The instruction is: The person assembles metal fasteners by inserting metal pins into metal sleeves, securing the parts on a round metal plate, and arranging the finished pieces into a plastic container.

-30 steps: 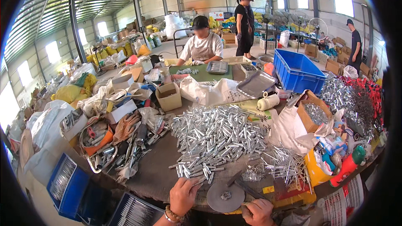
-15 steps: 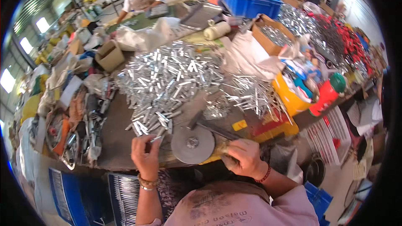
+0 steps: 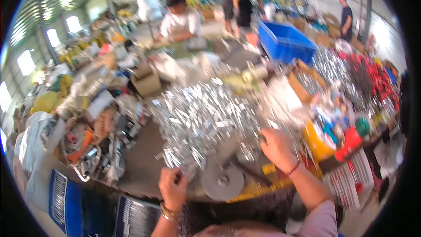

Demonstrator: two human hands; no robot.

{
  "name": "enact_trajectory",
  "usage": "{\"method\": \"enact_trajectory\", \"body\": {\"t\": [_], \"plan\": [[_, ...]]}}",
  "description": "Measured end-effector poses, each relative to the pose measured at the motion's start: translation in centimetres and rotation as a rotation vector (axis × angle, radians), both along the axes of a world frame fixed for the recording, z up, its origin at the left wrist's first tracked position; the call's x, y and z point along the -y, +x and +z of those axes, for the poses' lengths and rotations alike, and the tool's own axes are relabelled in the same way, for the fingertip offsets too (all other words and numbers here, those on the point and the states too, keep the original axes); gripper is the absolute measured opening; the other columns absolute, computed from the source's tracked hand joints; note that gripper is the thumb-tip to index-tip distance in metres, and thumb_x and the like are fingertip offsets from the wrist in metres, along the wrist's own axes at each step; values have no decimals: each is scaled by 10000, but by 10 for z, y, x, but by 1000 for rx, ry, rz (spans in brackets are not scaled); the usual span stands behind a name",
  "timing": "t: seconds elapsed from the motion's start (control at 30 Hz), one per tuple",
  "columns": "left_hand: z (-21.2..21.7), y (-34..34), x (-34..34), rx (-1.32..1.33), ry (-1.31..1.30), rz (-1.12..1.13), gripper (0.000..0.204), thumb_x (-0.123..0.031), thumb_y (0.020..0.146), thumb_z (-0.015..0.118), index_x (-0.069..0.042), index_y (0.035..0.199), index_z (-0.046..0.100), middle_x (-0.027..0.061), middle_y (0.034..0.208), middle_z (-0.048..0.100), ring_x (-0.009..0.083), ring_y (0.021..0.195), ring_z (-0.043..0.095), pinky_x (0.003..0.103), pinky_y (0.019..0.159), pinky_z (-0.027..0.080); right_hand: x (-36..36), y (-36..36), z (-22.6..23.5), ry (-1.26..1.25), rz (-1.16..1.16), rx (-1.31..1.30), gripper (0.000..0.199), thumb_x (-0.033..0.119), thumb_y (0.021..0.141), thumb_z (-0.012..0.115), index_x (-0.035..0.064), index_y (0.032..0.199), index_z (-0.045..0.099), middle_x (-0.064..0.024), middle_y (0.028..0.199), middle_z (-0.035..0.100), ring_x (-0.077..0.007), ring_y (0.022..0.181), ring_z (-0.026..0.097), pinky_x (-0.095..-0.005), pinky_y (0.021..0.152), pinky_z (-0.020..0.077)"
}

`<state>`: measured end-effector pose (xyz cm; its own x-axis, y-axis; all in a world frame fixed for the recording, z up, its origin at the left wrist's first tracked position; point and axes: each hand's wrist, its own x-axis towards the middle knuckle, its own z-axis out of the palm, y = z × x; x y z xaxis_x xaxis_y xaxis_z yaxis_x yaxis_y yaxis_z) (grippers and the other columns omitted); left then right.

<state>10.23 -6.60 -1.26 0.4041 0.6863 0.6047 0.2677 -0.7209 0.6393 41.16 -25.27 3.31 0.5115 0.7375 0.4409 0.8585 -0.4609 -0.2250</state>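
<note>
My left hand (image 3: 172, 189) is closed, thumb and fingers pinched together beside the near edge of a heap of flat silver metal pieces (image 3: 206, 112); motion blur hides what it grips. Over the small pile of tiny metal parts (image 3: 249, 151), near the thin metal rods, reaches my right hand (image 3: 280, 150). Its fingers are curled, and their tips are too smeared to show anything between them. A round grey metal disc (image 3: 223, 182) lies at the table's near edge between my hands. Behind and right of the disc rests a hammer (image 3: 252, 173), which neither hand touches.
An open cardboard box (image 3: 146, 81) and a blue bin (image 3: 285, 44) stand farther back. To the right is a yellow container (image 3: 319, 142) of mixed items beside a red-and-green bottle (image 3: 348, 142). Blue crates (image 3: 81, 202) sit below the left edge. Several people are beyond the table.
My right hand has left the hammer's handle end and moved forward over the small parts. The left hand stays pinched by the heap. The view has tilted up, shifting everything right and down.
</note>
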Motion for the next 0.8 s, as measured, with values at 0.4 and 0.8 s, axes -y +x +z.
{"method": "enact_trajectory", "body": {"t": [0.4, 0.8], "plan": [[13, 2, 6, 16, -145, -83, 317, -28, 826, 875, -58, 1118, 753, 97, 928, 712, 233, 757, 718, 332, 660, 563, -21, 43, -10, -221, -126, -268, 498, 97, 851, 728, 59, 1332, 601, -217, 1012, 751, -444, 994, 724, -530, 879, 559], [44, -4, 18, -68, 53, -350, 324, -31, 844, 815, -107, 1154, 758, 90, 1009, 747, 308, 900, 730, 405, 746, 586, 16, -85, 27, 419, 351, -1320, 104, 10, 1016, 699, 31, 1113, 668, -59, 997, 754, -108, 829, 733, -265, 725, 594]]}}
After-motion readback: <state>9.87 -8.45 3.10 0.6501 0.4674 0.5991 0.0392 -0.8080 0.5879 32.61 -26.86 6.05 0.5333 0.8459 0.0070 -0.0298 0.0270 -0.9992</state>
